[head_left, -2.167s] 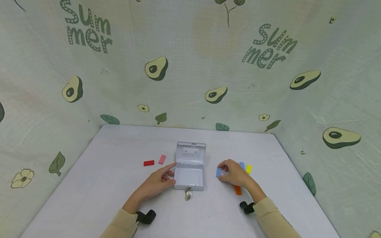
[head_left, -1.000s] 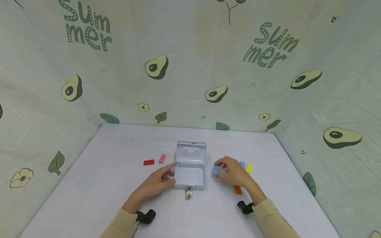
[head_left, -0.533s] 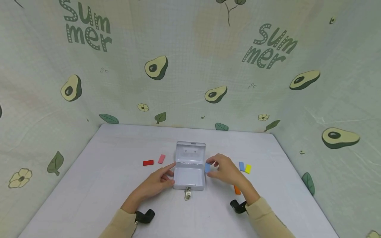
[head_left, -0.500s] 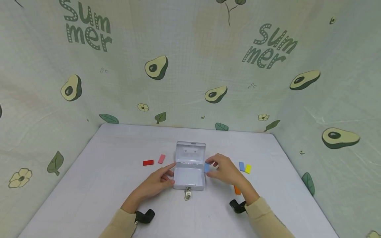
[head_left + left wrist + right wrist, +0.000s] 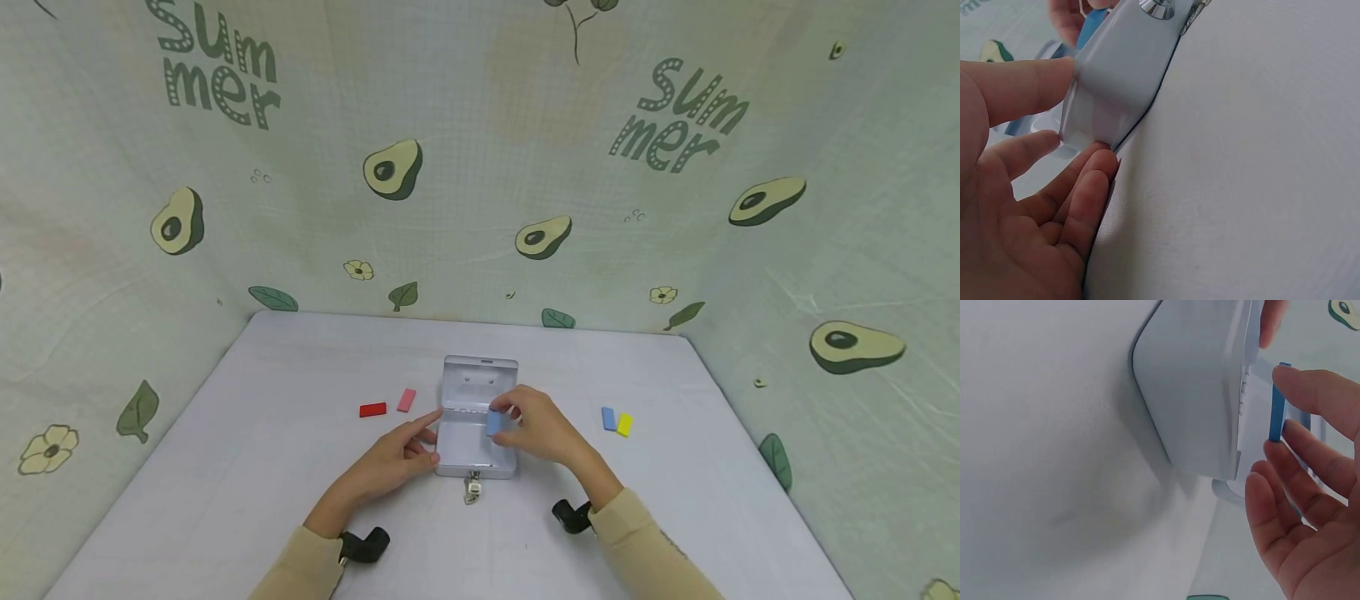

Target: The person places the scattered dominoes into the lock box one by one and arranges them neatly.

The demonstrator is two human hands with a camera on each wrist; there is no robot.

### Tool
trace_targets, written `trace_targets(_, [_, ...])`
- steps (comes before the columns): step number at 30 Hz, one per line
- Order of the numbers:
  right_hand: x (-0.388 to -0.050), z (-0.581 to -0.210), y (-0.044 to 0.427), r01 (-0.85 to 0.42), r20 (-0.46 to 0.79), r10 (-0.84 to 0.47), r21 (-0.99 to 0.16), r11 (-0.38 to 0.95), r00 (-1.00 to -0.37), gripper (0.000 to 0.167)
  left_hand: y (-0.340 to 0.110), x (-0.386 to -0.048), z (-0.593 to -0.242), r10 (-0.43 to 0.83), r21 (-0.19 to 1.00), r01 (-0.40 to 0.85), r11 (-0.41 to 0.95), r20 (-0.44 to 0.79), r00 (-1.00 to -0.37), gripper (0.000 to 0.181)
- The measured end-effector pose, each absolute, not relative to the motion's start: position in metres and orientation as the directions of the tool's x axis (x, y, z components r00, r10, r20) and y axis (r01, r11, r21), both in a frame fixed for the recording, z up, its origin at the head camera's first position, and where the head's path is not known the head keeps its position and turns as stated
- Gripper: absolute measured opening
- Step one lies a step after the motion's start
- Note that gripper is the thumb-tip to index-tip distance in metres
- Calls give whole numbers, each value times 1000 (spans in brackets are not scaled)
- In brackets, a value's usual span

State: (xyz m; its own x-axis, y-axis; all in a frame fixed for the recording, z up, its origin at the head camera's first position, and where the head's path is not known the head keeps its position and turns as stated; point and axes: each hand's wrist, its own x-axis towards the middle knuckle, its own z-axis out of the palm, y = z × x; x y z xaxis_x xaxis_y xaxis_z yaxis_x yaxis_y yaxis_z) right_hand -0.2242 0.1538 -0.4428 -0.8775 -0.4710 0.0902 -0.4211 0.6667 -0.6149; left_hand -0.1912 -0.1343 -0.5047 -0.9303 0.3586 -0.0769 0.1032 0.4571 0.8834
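A pale metal box stands with its lid raised at the middle of the table. My right hand pinches a blue block between thumb and fingers over the right part of the box's lower half. In the right wrist view the blue block is held upright by its ends, above the box's rim. My left hand touches the box's left side; in the left wrist view its thumb and fingertips rest against the wall of the box.
Left of the box lie a red block and a pink block. To the right are another blue block and a yellow block. Keys or a small lock hang at the box's front.
My right hand has moved left with the blue block, from beside the box to over it. The orange block seen earlier near the right wrist is now hidden. The left hand has stayed in place.
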Motion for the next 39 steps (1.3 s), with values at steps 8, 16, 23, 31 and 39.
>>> trace_targets(8, [-227,-450,141,-446,99,-493,-605,660,-864,38,-136,-191,-504,370,889,107,446,-75,-926,71])
trace_targets(16, [-228,-455,132,-453,102,-501,-608,652,-859,38,-136,-191,-503,380,894,106,435,-76,-922,71])
trace_targets(23, [-228,-458,124,-448,75,-517,-613,651,-853,40,-138,-191,-501,390,897,122,425,-60,-919,71])
trace_targets(31, [-228,-462,115,-467,80,-531,-599,650,-843,40,-137,-191,-501,384,895,118,430,-63,-921,70])
trace_targets(39, [-228,-470,108,-478,102,-532,-602,640,-841,39,-137,-191,-502,386,909,108,403,-62,-920,70])
